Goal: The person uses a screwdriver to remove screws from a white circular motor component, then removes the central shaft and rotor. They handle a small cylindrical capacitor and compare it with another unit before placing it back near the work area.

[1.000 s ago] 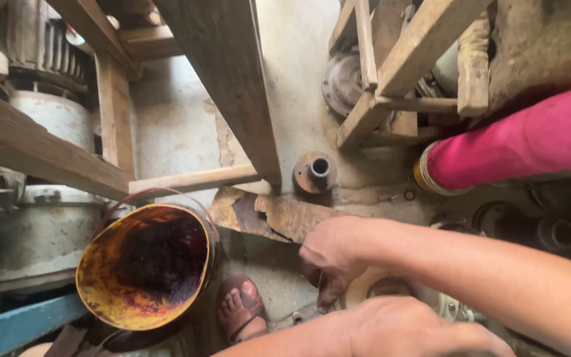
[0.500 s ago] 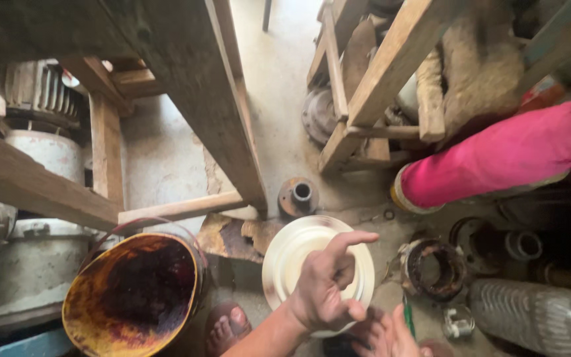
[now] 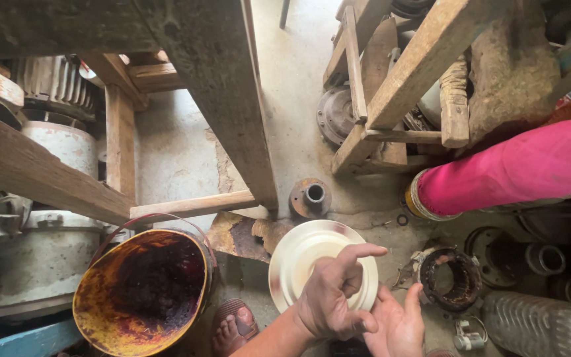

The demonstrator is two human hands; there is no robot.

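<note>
Your left hand (image 3: 328,301) is on the pale round disc (image 3: 305,254), which you hold face-up above the floor (image 3: 299,79), in the lower middle of the view. The fingers curl over the disc's near edge and grip it, with the forefinger stretched out across its raised centre. Your right hand (image 3: 398,324) sits just right of the disc, touching its lower edge beside the left hand; its fingers are spread and half open, and whether they press on the disc cannot be told from here.

Left of the disc stands a rusty bucket (image 3: 141,291) with a dark, stained inside and a thin wire handle. Between the bucket and the disc, lower down, a foot in a red sandal (image 3: 232,327) rests on the floor. Just beyond the disc a small rusty flange with a short pipe stub (image 3: 310,197) sits on the floor, and a torn rusty scrap of sheet (image 3: 236,237) lies under the disc's far-left edge.

Right of the disc lies a round motor winding (image 3: 449,277), and beyond that a ribbed plastic bottle (image 3: 543,324). Above the winding, a pink sleeve (image 3: 517,168) of another person reaches in from the right. Wooden beams (image 3: 219,99) cross over the floor beyond the disc, and a grey motor housing (image 3: 57,149) stands far left of it.
</note>
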